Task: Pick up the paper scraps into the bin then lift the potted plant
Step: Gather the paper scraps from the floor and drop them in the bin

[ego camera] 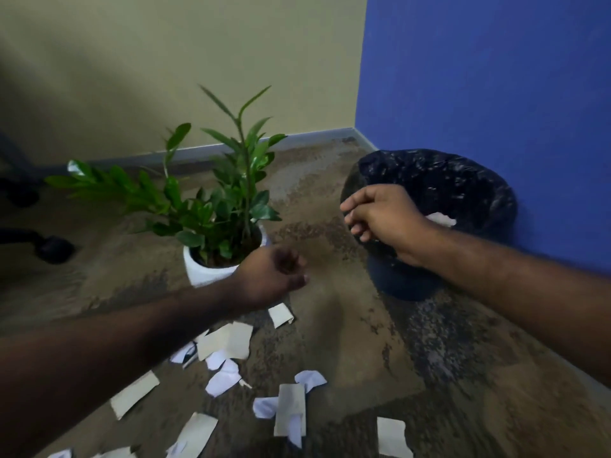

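Several white and tan paper scraps [228, 342] lie scattered on the brown carpet in the lower middle. A green potted plant [211, 206] in a white pot [201, 272] stands at centre left. The round bin [463, 183] with a black liner stands at the right by the blue wall, with a white scrap [441, 219] inside. My right hand [380, 216] hovers over the bin's near rim, fingers loosely curled and apart, nothing seen in it. My left hand [274, 276] hangs beside the white pot above the scraps, fingers curled inward, no paper visible in it.
A beige wall and a blue wall [496, 94] meet in the corner behind the bin. Black chair-base castors [54, 247] sit at the far left on the carpet. Bare carpet [330, 259] lies between plant and bin.
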`<act>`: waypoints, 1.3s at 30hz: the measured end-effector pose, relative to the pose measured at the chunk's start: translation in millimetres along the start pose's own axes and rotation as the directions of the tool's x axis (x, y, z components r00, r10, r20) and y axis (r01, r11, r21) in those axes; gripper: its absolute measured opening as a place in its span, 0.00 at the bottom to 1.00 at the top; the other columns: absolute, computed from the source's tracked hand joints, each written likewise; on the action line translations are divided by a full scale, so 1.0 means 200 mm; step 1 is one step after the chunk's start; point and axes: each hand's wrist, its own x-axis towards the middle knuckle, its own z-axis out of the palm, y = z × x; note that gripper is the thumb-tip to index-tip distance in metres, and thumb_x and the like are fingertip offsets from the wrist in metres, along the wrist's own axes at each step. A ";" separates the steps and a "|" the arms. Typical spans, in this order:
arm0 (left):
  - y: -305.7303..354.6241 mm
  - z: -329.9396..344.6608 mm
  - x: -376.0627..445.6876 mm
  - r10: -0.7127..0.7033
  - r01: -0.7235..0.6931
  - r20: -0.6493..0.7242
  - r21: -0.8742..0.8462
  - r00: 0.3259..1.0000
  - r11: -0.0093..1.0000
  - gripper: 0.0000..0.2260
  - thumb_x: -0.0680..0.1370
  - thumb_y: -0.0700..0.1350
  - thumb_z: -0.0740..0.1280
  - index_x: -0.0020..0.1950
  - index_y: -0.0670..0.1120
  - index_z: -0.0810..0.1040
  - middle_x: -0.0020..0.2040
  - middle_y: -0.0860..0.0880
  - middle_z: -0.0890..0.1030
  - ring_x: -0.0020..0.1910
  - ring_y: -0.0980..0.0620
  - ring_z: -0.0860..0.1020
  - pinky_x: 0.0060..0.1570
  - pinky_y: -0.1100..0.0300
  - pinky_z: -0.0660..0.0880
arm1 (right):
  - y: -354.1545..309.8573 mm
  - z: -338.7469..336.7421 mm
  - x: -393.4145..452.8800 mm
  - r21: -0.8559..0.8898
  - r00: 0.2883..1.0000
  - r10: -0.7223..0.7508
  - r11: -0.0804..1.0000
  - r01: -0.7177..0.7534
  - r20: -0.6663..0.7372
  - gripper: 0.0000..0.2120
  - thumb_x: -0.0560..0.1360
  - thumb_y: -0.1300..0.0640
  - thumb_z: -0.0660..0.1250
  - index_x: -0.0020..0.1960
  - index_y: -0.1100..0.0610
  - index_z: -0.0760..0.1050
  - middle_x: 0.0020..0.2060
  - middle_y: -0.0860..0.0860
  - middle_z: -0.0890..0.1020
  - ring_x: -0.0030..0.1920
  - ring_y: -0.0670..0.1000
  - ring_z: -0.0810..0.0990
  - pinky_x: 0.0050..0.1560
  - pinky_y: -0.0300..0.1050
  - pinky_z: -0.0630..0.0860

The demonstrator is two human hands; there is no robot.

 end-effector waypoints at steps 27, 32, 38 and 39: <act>-1.36 -0.31 -0.26 -0.536 0.420 0.073 0.536 0.841 0.733 0.61 0.54 0.76 0.70 0.78 0.58 0.45 0.78 0.42 0.53 0.74 0.37 0.62 0.70 0.45 0.65 | 0.60 1.07 -0.17 -0.737 0.837 0.226 0.618 0.273 0.499 0.35 0.64 0.46 0.67 0.69 0.49 0.62 0.66 0.54 0.67 0.67 0.61 0.67 0.66 0.54 0.69; -1.35 -0.23 -0.21 -0.383 0.225 0.149 0.599 0.912 0.768 0.56 0.57 0.71 0.72 0.77 0.62 0.45 0.77 0.47 0.57 0.72 0.36 0.63 0.67 0.40 0.68 | 0.68 1.15 -0.15 -0.760 0.777 0.304 0.567 0.318 0.551 0.54 0.59 0.35 0.72 0.76 0.44 0.47 0.75 0.54 0.58 0.73 0.64 0.57 0.70 0.58 0.62; -1.31 -0.15 -0.16 -0.161 -0.004 0.188 0.662 0.969 0.749 0.46 0.65 0.59 0.74 0.77 0.62 0.52 0.72 0.47 0.64 0.65 0.39 0.68 0.63 0.49 0.66 | 0.65 1.28 -0.19 -0.701 0.737 0.241 0.584 0.409 0.631 0.54 0.61 0.32 0.72 0.76 0.39 0.43 0.77 0.52 0.54 0.76 0.62 0.50 0.70 0.62 0.55; -1.31 -0.15 -0.16 -0.147 -0.014 0.187 0.661 0.971 0.750 0.42 0.67 0.57 0.73 0.77 0.61 0.55 0.70 0.47 0.65 0.64 0.40 0.70 0.63 0.50 0.67 | 0.65 1.31 -0.21 -0.698 0.730 0.228 0.567 0.438 0.644 0.52 0.61 0.32 0.71 0.76 0.39 0.45 0.76 0.53 0.55 0.75 0.62 0.51 0.70 0.62 0.55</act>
